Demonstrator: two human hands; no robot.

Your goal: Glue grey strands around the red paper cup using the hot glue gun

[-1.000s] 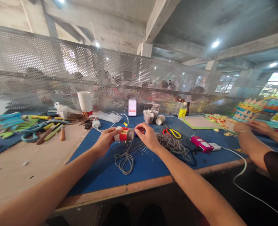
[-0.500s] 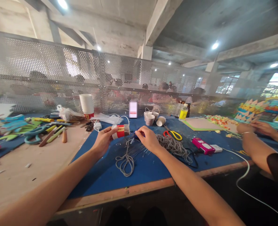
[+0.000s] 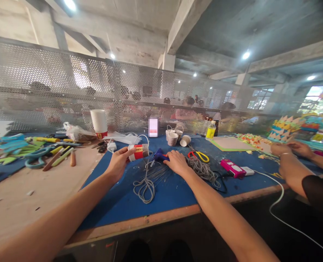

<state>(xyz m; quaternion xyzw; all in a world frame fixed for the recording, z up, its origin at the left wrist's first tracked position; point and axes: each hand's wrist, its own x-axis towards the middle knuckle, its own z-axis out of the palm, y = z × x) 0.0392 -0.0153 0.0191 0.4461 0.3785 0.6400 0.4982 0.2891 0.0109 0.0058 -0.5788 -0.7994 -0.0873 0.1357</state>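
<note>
My left hand (image 3: 119, 162) is closed around a red and white paper cup (image 3: 138, 153), held on its side above the blue mat (image 3: 114, 196). Grey cord is wound around the cup's right end. From there a strand seems to run down to a loose loop of grey cord (image 3: 145, 191) on the mat. Just right of the cup, my right hand (image 3: 177, 162) has its fingers on a blue glue gun (image 3: 159, 155) low over the mat. Part of the gun is hidden by the fingers. Thin glue strings are spread beneath it.
Behind the right hand lie a grey cord pile (image 3: 205, 171), yellow-red scissors (image 3: 202, 156) and cord-wrapped cups (image 3: 172, 137). A pink box (image 3: 232, 168) with a white cable sits rightward. Tools (image 3: 59, 156) and stacked cups (image 3: 99, 122) stand left. A co-worker's hands (image 3: 284, 150) are far right.
My right hand has turned from a pinch beside the cup to lying over the blue glue gun, which now shows more. My left hand still holds the cup. The view has shifted slightly.
</note>
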